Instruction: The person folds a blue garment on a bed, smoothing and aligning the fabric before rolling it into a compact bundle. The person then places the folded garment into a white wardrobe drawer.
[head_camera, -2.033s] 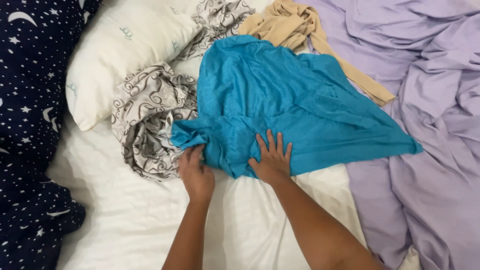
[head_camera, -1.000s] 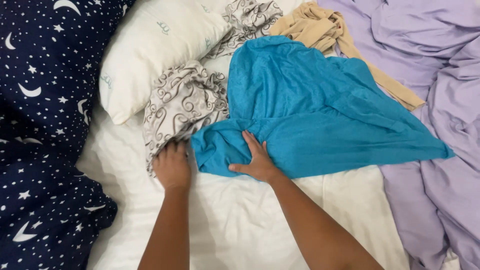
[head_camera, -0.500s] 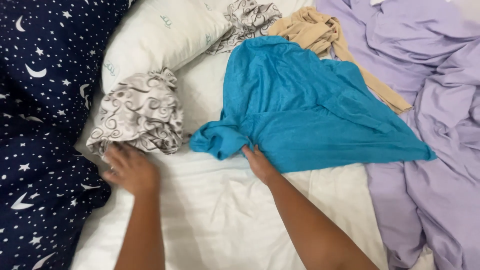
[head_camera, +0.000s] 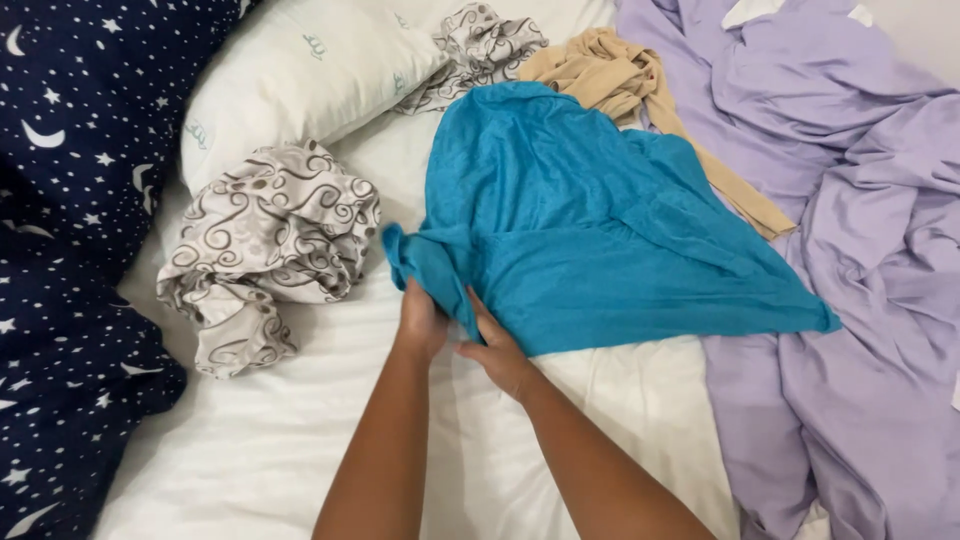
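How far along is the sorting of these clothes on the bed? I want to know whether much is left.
Nothing looks folded yet. In hand: the left hand and right hand grip the bunched corner of the spread teal knit garment. Left over: the crumpled grey swirl-patterned cloth, the tan garment and the rumpled lilac sheet lie loose.

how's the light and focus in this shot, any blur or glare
Head view: soft, even light, no glare; faint shadows under the left hand, right hand and the teal garment; the swirl-patterned cloth is sharp, with no motion blur showing.
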